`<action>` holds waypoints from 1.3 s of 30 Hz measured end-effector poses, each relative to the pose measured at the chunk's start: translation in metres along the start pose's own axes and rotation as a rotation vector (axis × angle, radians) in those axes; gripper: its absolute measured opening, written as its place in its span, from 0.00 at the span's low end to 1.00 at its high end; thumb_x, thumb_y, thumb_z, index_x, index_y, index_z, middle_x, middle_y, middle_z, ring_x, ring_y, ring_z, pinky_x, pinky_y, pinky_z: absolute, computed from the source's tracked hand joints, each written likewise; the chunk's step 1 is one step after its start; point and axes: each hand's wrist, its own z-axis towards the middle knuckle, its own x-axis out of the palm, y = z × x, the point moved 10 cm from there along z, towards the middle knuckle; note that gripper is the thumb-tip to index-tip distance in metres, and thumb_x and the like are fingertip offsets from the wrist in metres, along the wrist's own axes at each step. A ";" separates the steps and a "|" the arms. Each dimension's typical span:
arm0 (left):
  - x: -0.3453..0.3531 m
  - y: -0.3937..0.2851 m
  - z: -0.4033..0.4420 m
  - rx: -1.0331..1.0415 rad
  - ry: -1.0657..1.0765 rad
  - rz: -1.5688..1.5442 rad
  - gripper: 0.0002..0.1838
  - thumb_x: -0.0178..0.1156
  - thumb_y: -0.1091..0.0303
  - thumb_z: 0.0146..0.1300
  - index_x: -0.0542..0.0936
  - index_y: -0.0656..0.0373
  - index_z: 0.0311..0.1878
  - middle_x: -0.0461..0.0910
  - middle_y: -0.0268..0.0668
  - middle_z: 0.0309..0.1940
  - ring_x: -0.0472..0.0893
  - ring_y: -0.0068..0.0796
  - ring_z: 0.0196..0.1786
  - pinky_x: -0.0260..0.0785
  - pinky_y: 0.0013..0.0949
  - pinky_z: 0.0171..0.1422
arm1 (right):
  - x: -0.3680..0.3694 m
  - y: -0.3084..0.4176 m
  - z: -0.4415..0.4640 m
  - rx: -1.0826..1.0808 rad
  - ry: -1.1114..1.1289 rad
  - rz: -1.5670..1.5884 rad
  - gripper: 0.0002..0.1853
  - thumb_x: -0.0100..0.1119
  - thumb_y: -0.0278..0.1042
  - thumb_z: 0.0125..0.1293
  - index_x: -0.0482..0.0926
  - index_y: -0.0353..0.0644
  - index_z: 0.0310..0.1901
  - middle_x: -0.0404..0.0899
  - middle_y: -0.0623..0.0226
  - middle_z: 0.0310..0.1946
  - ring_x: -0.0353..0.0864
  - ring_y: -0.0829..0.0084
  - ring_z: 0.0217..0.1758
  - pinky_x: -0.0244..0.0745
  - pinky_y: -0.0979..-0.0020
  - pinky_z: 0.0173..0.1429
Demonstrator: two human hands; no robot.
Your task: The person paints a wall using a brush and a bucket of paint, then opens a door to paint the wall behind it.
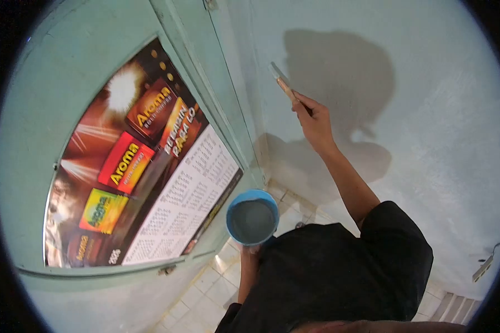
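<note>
A paintbrush (284, 87) with a light wooden handle is gripped in my right hand (315, 119), arm stretched up and forward. Its bristle end touches or nearly touches the pale blue-green wall (455, 116); the exact contact is hard to tell. Low in front of my body, my left hand (250, 249) supports a blue bucket (228, 223) from beneath, mostly hidden by it. Grey-blue paint (253, 221) lies inside the bucket.
At the left, a calendar poster (172, 200) hangs on a green door (33, 111). Pale floor tiles (208, 283) show below. A power strip (483, 269) with a cable is at the lower right, near a grey slatted object (454, 308).
</note>
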 end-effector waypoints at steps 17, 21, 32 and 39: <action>0.097 -0.064 0.042 -0.633 0.387 -0.127 0.43 0.51 0.31 0.66 0.66 0.50 0.77 0.65 0.45 0.77 0.65 0.53 0.77 0.57 0.67 0.77 | 0.078 0.408 0.023 -1.300 -0.647 -0.937 0.06 0.67 0.29 0.64 0.87 0.34 0.37 0.86 0.54 0.30 0.85 0.57 0.32 0.79 0.63 0.38; 0.105 -0.071 0.051 -0.708 0.479 -0.187 0.45 0.53 0.31 0.65 0.64 0.50 0.78 0.63 0.45 0.77 0.63 0.53 0.77 0.55 0.67 0.78 | 0.064 0.439 0.052 -0.956 -0.546 -0.742 0.07 0.70 0.29 0.58 0.87 0.34 0.33 0.85 0.53 0.28 0.86 0.57 0.32 0.79 0.62 0.38; 0.116 -0.056 0.085 -0.664 0.432 -0.007 0.46 0.54 0.29 0.63 0.65 0.47 0.78 0.62 0.46 0.78 0.61 0.55 0.78 0.54 0.72 0.76 | 0.059 0.459 0.126 -0.669 -0.316 -0.828 0.14 0.73 0.30 0.61 0.84 0.28 0.42 0.87 0.54 0.38 0.90 0.70 0.38 0.83 0.74 0.46; 0.169 -0.081 0.078 -0.325 0.563 0.509 0.57 0.83 0.44 0.46 0.62 0.51 0.76 0.70 0.40 0.72 0.70 0.42 0.74 0.63 0.50 0.79 | 0.080 0.520 0.085 -1.290 -0.696 -0.993 0.05 0.66 0.24 0.57 0.83 0.33 0.33 0.82 0.51 0.28 0.83 0.50 0.34 0.77 0.59 0.35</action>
